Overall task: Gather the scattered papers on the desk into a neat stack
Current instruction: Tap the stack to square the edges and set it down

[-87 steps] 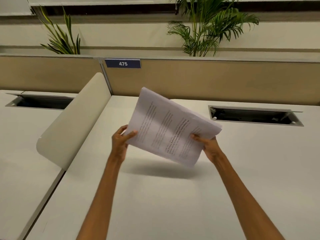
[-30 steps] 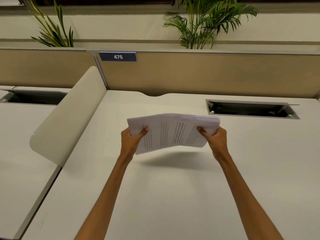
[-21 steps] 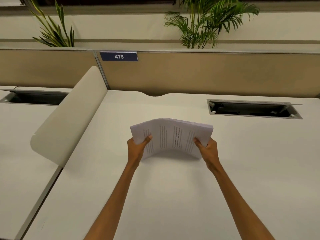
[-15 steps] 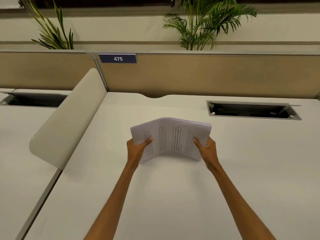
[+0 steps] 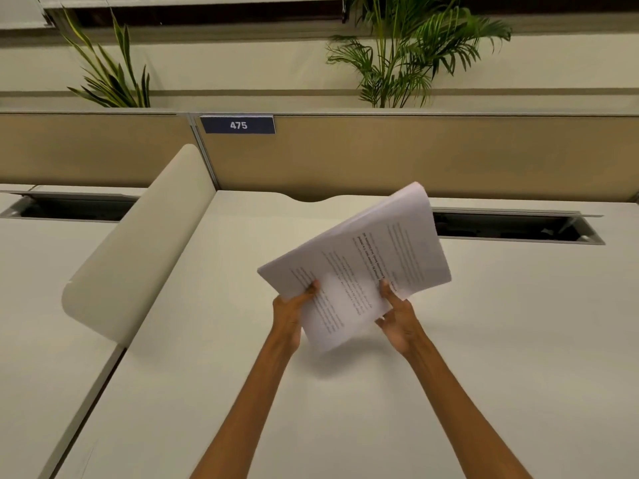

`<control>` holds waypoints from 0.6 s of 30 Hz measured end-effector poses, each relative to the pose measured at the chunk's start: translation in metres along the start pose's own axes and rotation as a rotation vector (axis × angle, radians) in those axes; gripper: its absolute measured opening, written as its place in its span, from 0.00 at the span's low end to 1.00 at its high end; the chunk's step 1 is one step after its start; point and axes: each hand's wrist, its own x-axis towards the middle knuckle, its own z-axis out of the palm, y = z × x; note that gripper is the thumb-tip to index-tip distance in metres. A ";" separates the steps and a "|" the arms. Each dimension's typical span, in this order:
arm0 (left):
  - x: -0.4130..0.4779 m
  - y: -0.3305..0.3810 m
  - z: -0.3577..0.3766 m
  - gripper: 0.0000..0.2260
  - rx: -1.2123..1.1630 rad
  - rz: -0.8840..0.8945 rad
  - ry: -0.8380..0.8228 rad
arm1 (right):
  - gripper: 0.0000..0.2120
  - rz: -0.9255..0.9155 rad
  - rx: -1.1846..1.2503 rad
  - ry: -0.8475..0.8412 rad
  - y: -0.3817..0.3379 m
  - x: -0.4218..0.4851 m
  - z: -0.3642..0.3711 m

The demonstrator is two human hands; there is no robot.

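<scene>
A bundle of white printed papers (image 5: 366,261) hangs tilted above the pale desk (image 5: 345,409), its far corner raised toward the upper right. My left hand (image 5: 290,314) grips the bundle's near left edge with the thumb on top. My right hand (image 5: 397,318) holds the near right edge, thumb pressed on the printed sheet. The sheets look gathered together, with their edges slightly fanned. A soft shadow lies on the desk below them.
A curved cream divider (image 5: 138,243) rises along the desk's left side. A tan partition (image 5: 415,153) with a blue "475" label (image 5: 238,125) closes the back. An open cable slot (image 5: 511,226) sits at back right. Plants stand behind the partition.
Half a second ago the papers rested bowed on the desk between both hands. Now both hands have lifted them and tilted them, the right far corner swinging up.
</scene>
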 end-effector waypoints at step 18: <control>0.014 0.036 -0.023 0.11 0.437 0.144 -0.256 | 0.06 -0.317 -0.493 0.194 -0.054 0.006 0.016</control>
